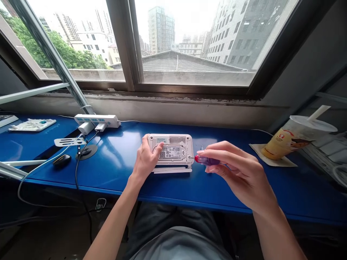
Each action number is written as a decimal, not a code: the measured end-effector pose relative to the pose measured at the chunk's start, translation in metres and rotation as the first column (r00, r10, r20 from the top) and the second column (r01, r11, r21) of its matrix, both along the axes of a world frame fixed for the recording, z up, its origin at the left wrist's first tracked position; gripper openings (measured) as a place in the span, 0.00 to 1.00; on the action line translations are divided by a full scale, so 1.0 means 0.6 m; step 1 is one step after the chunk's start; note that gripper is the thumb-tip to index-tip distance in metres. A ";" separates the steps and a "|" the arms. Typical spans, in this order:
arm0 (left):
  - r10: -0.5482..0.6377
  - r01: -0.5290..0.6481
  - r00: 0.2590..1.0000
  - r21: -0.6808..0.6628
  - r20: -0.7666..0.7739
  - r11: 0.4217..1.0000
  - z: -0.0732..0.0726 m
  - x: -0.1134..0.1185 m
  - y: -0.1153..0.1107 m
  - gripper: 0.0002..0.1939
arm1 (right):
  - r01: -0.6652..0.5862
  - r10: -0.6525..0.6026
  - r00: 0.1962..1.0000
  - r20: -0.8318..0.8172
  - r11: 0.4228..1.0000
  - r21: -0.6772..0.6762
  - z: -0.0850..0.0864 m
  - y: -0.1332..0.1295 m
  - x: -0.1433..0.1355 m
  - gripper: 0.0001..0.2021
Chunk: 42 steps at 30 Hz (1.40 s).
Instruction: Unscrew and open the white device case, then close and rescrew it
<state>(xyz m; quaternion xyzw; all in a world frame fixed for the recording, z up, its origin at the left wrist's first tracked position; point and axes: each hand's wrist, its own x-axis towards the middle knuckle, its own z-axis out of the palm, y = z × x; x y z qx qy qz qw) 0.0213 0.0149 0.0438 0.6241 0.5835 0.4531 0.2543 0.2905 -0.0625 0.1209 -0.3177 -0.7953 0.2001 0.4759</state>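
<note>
A white router-like device point(176, 139) lies on the blue table with its labelled, vented underside up. White antenna-like bars point(173, 170) run along its near edge. My left hand point(146, 155) grips the device's left end, the thumb over its face. In my right hand point(238, 166) is a screwdriver point(207, 160) with a purple and red handle, held between thumb and fingers. Its tip points left at the device's near right corner; whether it touches a screw is too small to tell. A small metal item point(201, 147) shows partly behind my right fingers.
On the blue table point(108, 173), a power strip point(97, 120) with plugs, a phone-stand-like piece point(69, 142), cables and a black mouse point(62, 161) are at left. A white plastic part point(33, 125) lies farther left. A drink cup point(287, 139) stands on a napkin point(273, 155) at right.
</note>
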 end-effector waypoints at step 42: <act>0.011 -0.011 1.000 -0.008 0.018 1.000 -0.006 0.000 0.004 0.37 | -0.023 0.018 0.997 -0.070 0.997 -0.076 -0.006 -0.008 -0.005 0.13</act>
